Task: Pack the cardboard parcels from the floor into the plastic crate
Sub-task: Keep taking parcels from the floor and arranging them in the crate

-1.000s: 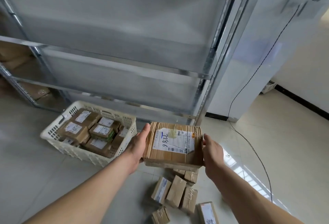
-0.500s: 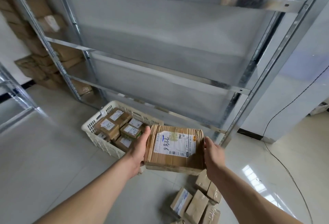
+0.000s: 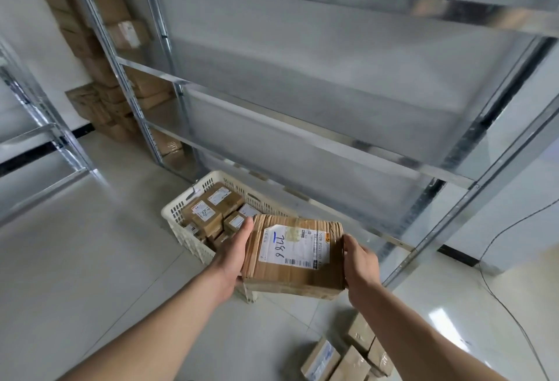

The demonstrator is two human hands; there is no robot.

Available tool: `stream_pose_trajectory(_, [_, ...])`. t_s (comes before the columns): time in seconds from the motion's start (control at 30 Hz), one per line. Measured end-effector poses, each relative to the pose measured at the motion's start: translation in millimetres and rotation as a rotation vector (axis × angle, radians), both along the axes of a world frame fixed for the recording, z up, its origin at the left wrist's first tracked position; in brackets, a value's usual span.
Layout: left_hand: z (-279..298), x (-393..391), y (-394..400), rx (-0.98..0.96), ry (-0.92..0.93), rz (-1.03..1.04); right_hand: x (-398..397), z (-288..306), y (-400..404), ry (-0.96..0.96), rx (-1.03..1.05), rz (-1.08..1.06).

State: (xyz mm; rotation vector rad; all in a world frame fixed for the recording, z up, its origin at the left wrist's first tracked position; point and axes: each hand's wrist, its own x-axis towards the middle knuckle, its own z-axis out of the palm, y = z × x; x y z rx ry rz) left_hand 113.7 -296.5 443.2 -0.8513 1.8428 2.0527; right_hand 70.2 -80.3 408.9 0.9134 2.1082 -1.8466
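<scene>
While I carry the flat brown cardboard parcel with the white shipping label (image 3: pixel 295 255) between both hands, the scene has shifted over the last second: the white perforated plastic crate (image 3: pixel 193 234), which sat well off at my 10 o'clock, now lies just past the parcel's left edge, partly hidden behind it, so I have swung toward it. My left hand (image 3: pixel 234 252) presses the parcel's left side with the thumb up along the edge, and my right hand (image 3: pixel 358 262) clamps the right side, thumb on top; the grip looks the same as before, both sets of fingers grasping the box. It is in the air, over the crate's near corner rather than inside. The crate already holds several small brown labelled boxes (image 3: pixel 216 206), so I judge I will need to lay this larger one on top. More small cardboard parcels (image 3: pixel 348 356) wait on the tiled floor (image 3: pixel 90 259) at my 5 o'clock, so the job is far from done.
</scene>
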Motion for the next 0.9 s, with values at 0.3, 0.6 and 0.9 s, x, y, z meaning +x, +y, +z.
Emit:
stream_pose_trajectory(0.3, [-9.6, -67.1, -85.5, 0.052, -0.018, -0.092, -58.3, -9.4, -78.9, -0.007, 0.042, -0.054])
stream_pose_trajectory(0.6, [-16.5, -144.7, -179.8, 0.031, -0.055, -0.209, -104.0, -18.8, -169.5, -0.036, -0.001, -0.163])
stream_pose_trajectory(0.9, [-32.9, -202.7, -218.8, 0.019, -0.066, -0.202, -155.8, -32.4, -211.4, -0.055, -0.018, -0.205])
